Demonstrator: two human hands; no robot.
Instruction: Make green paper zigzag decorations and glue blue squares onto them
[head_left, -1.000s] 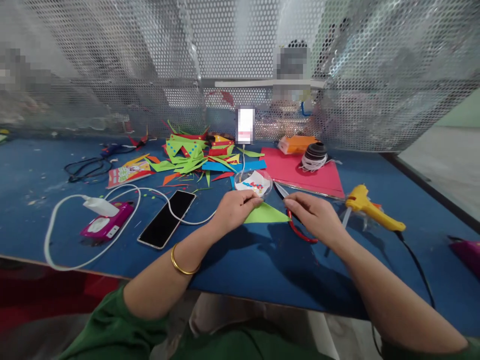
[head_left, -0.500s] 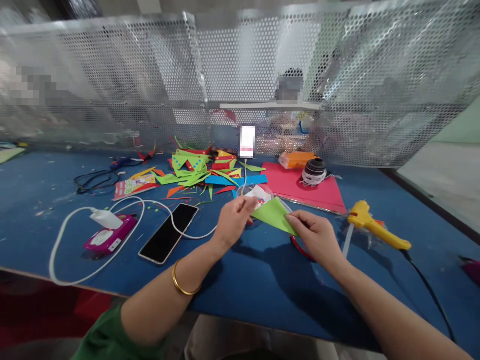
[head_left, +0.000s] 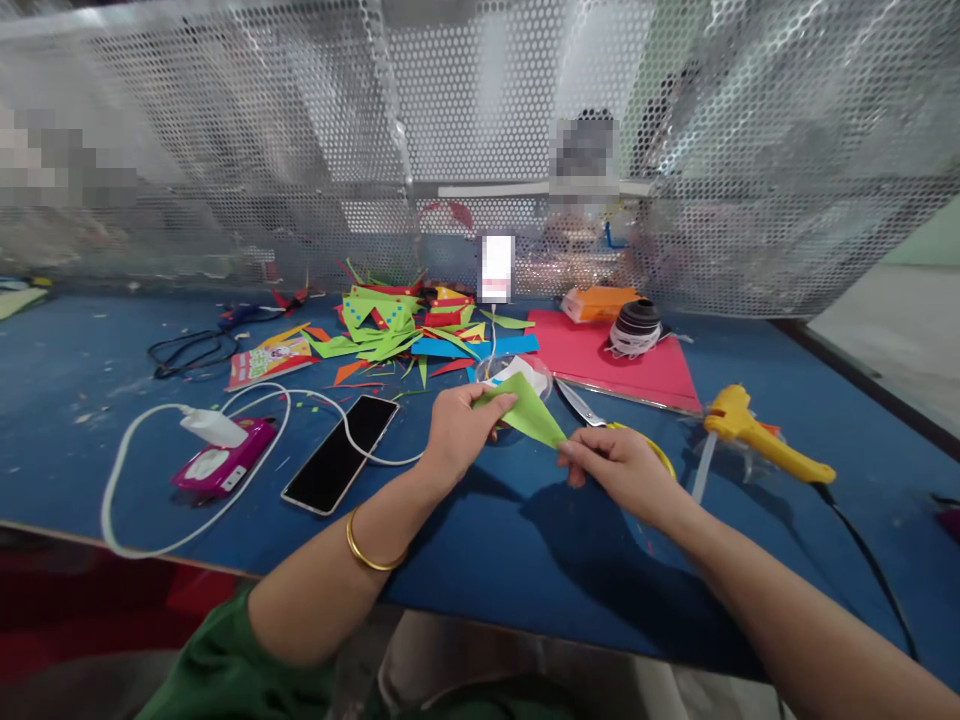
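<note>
Your left hand (head_left: 457, 435) pinches the upper corner of a green paper triangle (head_left: 527, 410), fingers closed on it. Your right hand (head_left: 619, 470) grips the triangle's lower point between thumb and fingertips, also closed on the paper. The triangle is held between both hands, tilted and lifted clear of the blue tabletop (head_left: 487, 540). A gold bangle (head_left: 367, 545) sits on your left wrist.

Taking the green paper triangle as reference:

- Just behind it, partly covered, lies a small clear dish with a white card (head_left: 517, 372).
- To its right, a pair of scissors (head_left: 592, 410) rests on the tabletop, blades pointing away from you, handle partly hidden by your right hand.
- Further right lies a yellow glue gun (head_left: 757, 435), its black cord trailing toward the near edge.
- Behind and to the right is a red paper sheet (head_left: 600, 355), with a spool of ribbon (head_left: 636, 325) on it and an orange box (head_left: 604, 303) at its far edge.
- Behind and to the left is a heap of coloured paper scraps (head_left: 397, 325).
- To the left lies a black phone (head_left: 341, 452), screen dark, with a white cable (head_left: 150, 480) looping to a pink device (head_left: 225, 460).

A perforated metal screen (head_left: 300, 150) stands along the far edge.
</note>
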